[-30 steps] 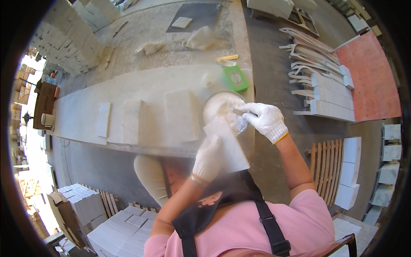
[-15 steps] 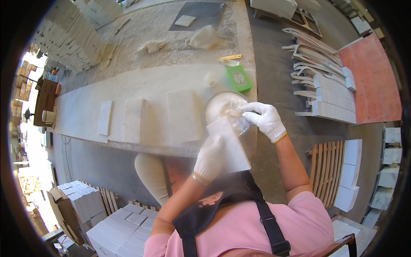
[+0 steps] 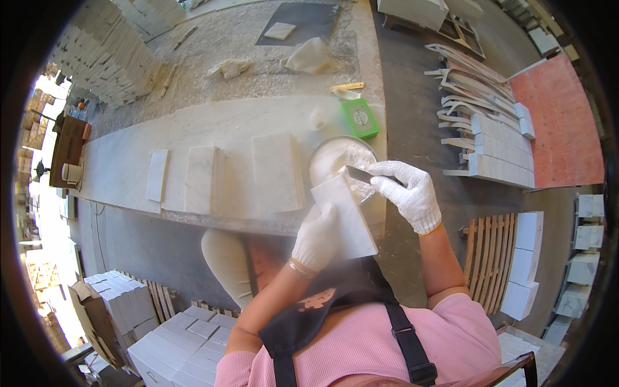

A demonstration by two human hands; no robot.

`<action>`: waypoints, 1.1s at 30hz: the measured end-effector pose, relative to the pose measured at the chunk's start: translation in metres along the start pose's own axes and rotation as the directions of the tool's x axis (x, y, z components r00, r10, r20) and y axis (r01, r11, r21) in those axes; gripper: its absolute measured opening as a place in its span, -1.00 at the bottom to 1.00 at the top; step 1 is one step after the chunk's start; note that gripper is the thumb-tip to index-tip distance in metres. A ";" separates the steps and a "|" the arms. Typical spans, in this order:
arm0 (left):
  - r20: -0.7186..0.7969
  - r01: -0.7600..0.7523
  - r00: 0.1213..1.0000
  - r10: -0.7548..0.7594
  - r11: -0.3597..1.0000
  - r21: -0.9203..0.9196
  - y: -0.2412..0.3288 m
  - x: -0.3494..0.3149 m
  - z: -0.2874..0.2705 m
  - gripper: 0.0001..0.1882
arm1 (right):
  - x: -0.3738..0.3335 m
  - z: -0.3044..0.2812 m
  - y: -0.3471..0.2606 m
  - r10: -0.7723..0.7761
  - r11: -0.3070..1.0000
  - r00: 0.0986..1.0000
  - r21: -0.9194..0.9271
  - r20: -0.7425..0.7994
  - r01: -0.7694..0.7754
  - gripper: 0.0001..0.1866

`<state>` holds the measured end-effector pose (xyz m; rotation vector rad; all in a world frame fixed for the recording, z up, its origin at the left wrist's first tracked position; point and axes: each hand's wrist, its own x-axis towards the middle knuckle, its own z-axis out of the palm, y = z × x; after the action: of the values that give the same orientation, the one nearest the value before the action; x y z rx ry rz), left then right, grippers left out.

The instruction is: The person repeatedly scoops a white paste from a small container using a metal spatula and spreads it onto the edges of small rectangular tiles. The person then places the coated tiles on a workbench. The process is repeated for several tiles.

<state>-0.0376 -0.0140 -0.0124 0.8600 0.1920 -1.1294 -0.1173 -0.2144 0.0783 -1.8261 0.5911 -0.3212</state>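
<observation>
My left hand (image 3: 316,240), in a white knit glove, grips a white marble tile (image 3: 349,219) by its left side, thumb on the face. The tile is tilted in front of the bench edge. My right hand (image 3: 416,197), gloved too, pinches a dark flat-bladed putty knife (image 3: 358,174). The blade's end is at the tile's upper corner; whether it touches is hard to tell. Just beyond is a round bowl (image 3: 314,157) of white paste (image 3: 330,158), its near part hidden by tile and knife. Several marble tiles (image 3: 274,171) lie left of the bowl.
A green box (image 3: 360,119) and a yellow-handled tool (image 3: 348,86) lie beyond the bowl on the dusty bench (image 3: 238,119). Crumpled cloths (image 3: 309,57) are farther back. Tile stacks (image 3: 103,55) rise far left. White blocks (image 3: 500,145) and a wooden pallet (image 3: 492,258) stand to the right.
My right hand has drawn back slightly right and down from the bowl, turning so the putty knife's blade now shows over the tile's corner. My left hand and the tile stay nearly still.
</observation>
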 end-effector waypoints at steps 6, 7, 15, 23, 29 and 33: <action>0.002 -0.025 1.000 0.025 0.996 0.084 0.002 -0.001 0.003 -0.55 | -0.001 -0.002 0.001 -0.115 0.988 0.993 -0.110 -0.033 0.110 -0.74; -0.033 -0.029 0.999 0.035 0.983 0.183 0.002 -0.001 0.003 -0.55 | -0.001 -0.002 0.001 -0.124 0.984 0.991 -0.131 -0.043 0.118 -0.74; 0.008 -0.022 1.000 0.022 1.000 0.021 0.000 0.000 0.003 -0.57 | -0.005 0.000 -0.005 -0.189 0.967 0.981 -0.184 -0.047 0.177 -0.77; -0.047 -0.010 0.999 0.015 0.996 0.092 0.002 -0.001 0.006 -0.58 | -0.005 -0.002 -0.005 -0.289 0.917 0.956 -0.302 -0.055 0.260 -0.77; -0.080 -0.073 0.993 0.084 0.989 0.130 0.004 -0.005 0.015 -0.61 | -0.003 -0.007 -0.004 -0.205 0.963 0.975 -0.195 -0.079 0.187 -0.78; -0.131 -0.115 0.981 0.143 0.973 0.200 0.007 -0.009 0.024 -0.61 | 0.000 -0.009 -0.002 -0.116 0.990 0.993 -0.088 -0.035 0.112 -0.79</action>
<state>-0.0422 -0.0225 0.0124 1.1123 0.1461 -0.9744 -0.1219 -0.2214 0.0831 -1.9442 0.5367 -0.4160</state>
